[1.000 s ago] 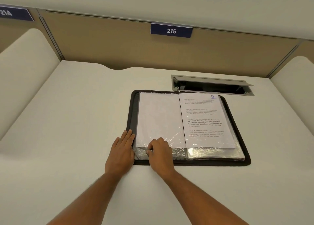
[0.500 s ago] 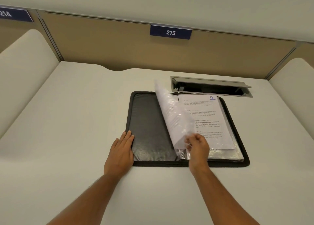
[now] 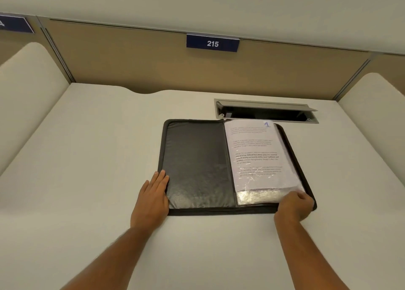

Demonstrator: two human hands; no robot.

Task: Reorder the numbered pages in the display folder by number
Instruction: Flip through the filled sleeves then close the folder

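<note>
Folder's lying open mid-frame, page 1 on top of the right side

Head cam: display folder (image 3: 197, 164) sits open on the tabletop (image 3: 87, 158), just below the cable slot (image 3: 266, 112). My left hand (image 3: 153, 197) lies flat, fingers straight, on its lower left edge. My right hand (image 3: 294, 205) is curled, pinching the lower right corner of the sleeved page (image 3: 256, 156) with a blue 1 on it.
</note>
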